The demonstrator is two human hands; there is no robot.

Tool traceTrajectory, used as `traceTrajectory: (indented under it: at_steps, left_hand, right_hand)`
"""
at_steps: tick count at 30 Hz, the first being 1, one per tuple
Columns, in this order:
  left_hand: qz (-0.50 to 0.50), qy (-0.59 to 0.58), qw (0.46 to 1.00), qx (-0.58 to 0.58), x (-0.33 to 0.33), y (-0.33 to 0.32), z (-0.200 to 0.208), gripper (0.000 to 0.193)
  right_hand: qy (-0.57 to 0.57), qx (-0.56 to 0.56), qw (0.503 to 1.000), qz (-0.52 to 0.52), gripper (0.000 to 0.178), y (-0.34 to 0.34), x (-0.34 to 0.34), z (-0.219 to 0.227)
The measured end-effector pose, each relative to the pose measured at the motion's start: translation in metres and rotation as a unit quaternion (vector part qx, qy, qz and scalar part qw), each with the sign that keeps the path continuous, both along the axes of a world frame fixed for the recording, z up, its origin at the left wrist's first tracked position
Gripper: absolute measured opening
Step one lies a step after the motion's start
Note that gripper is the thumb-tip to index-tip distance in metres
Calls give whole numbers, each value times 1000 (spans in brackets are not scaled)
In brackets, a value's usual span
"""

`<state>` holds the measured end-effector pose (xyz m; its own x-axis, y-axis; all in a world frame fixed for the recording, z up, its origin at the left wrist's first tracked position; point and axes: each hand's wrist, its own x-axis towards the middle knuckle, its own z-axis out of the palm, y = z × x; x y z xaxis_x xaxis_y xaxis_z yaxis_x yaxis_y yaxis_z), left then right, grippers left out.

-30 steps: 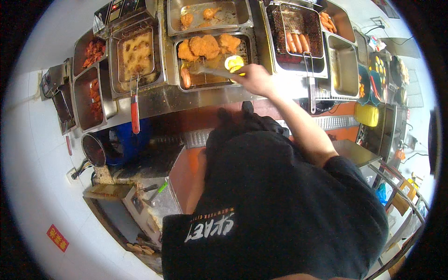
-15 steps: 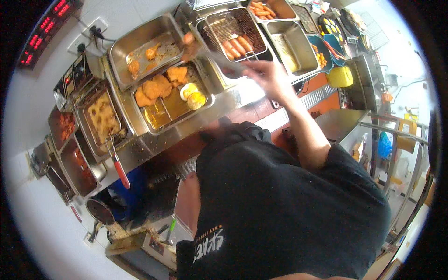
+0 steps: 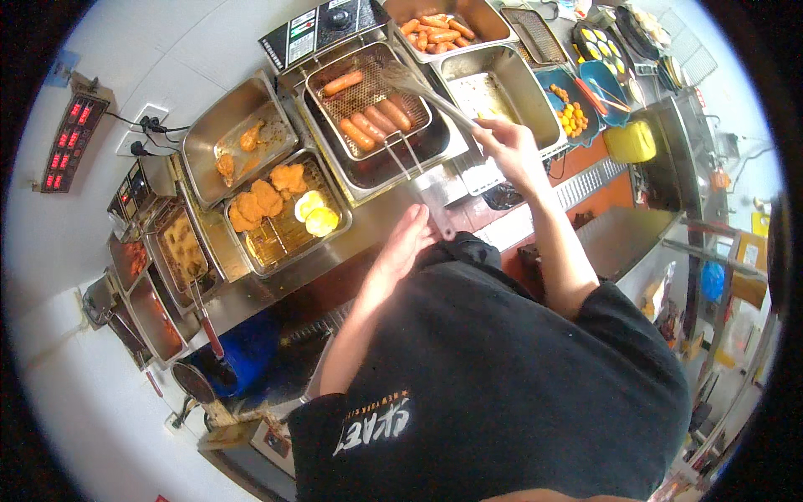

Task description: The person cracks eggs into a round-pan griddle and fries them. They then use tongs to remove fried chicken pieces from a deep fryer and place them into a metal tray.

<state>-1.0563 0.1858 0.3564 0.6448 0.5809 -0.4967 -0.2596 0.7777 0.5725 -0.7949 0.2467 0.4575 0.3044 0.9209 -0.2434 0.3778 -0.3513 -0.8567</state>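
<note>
My right hand (image 3: 512,152) is closed around the handle of long metal tongs (image 3: 447,107), whose tip lies over the right side of a wire fryer basket (image 3: 322,105). Several sausages (image 3: 368,125) rest in that basket, most in a row, one apart at the far left. Beside the basket's grey handle (image 3: 433,197), my left hand (image 3: 406,241) has its fingers stretched out; whether it touches the handle I cannot tell. The basket sits in a steel deep fryer (image 3: 360,180) with dark oil below.
On the left, fried cutlets (image 3: 258,205) and halved yellow-and-white pieces (image 3: 316,216) lie on a rack in a tray. A pan (image 3: 196,125) of browned chicken adjoins it. Sausages fill a pan (image 3: 456,50) at the back; a steel pan (image 3: 535,109) and blue bowls (image 3: 577,88) stand right.
My right hand has brought the tongs from the chicken side back over the basket. One separate sausage now lies at its left. My left hand has risen toward the basket handle. The view has shifted.
</note>
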Motion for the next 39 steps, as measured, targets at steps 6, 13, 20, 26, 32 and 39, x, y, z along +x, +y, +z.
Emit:
traceTrajectory:
  at_steps: [6,13,20,26,32,39]
  left_hand:
    - [172,-14,976,-136,93,5,-9,44]
    - [255,137,957,-28,114,-15,8,48]
    - [244,237,940,18,107,-36,11,58]
    - [358,384,848,70,13,-59,0,52]
    - [341,765,505,208,-249,-86,48,34]
    - [43,822,568,14,-543,-64,59,43]
  right_hand:
    - [66,-4,997,-24,38,-15,154,-3]
    - [203,20,978,-51,38,-9,200,-26]
    - [209,50,976,37,36,18,183,-39]
    - [189,83,975,79,35,19,147,-30]
    - [139,98,979,117,38,20,79,-1]
    - [-12,96,975,202,42,9,-135,50]
